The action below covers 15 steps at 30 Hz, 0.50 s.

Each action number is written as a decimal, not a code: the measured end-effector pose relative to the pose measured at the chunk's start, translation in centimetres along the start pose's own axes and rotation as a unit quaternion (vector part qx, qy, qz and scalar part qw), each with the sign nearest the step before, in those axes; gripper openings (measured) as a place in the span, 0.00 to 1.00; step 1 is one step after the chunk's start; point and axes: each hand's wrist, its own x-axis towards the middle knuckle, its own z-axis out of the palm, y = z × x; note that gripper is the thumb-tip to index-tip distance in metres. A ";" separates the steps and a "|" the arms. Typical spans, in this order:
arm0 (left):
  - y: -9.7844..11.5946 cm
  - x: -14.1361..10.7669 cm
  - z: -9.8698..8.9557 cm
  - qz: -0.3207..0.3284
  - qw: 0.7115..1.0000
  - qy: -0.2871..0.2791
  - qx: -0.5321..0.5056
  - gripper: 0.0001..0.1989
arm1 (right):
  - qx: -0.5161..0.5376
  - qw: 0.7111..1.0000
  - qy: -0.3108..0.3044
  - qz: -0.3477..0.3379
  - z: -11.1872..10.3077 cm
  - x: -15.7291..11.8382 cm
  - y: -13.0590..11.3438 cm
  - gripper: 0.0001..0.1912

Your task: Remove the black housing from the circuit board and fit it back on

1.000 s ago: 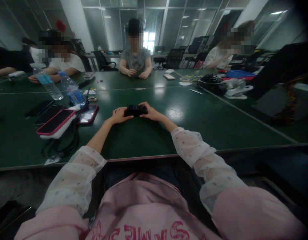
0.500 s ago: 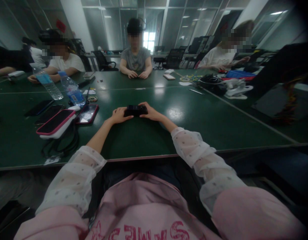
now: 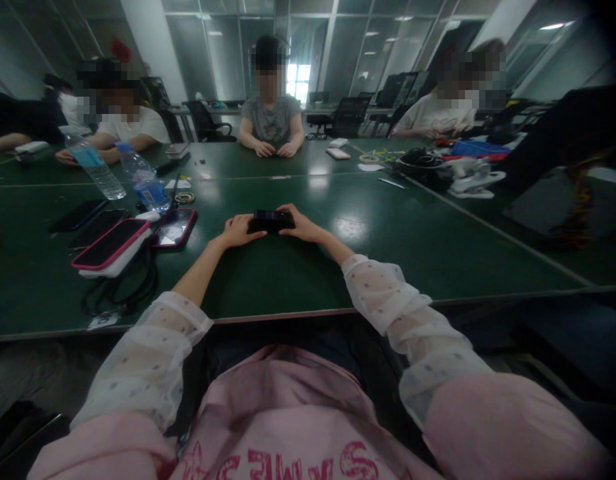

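Note:
A small black box-shaped object (image 3: 271,221) is held between my two hands at the middle of the green table; its exact kind does not show. My left hand (image 3: 239,230) grips its left end, thumb along the near side. On the right end, my right hand (image 3: 301,224) is closed with its fingers at the far side and the thumb nearer me. Left of my left hand lies a phone in a red case (image 3: 175,227). Beside that, a pink-rimmed phone (image 3: 112,244) rests on something white.
Two plastic bottles, a clear one (image 3: 94,163) and a blue-capped one (image 3: 144,179), stand at the left. Dark phones (image 3: 79,216) and a black strap (image 3: 147,283) lie nearby. A pen (image 3: 393,183) and cables (image 3: 422,162) are at the right. Several people sit around the table.
My hands and the black object have not visibly moved. At the far right, a person's hands have drawn back toward their body.

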 end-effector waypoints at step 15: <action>0.0 0.0 -0.1 -0.001 1.000 -0.004 0.002 0.39 | 0.025 0.999 0.024 0.029 0.3 -0.2 0.6 0.31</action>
